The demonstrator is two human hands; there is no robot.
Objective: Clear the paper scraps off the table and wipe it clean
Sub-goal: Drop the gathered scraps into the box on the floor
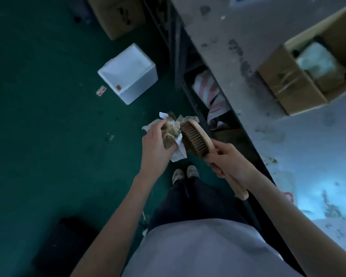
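Note:
My left hand [155, 145] clutches a crumpled bundle of white and yellowish paper scraps [173, 132] out over the green floor, to the left of the table. In my right hand [226, 159] is the handle of a wooden brush [196, 137], whose brown bristles press against the right side of the bundle. The stained grey table [268, 120] runs along the right of the view, with small specks and smears of debris on its surface.
An open white foam box [128, 73] sits on the floor ahead, a small red-and-white card [101, 90] beside it. An open cardboard box [308, 66] stands on the table, another [116, 15] on the floor beyond. A striped bag [210, 92] lies under the table. My shoes [185, 172] are below.

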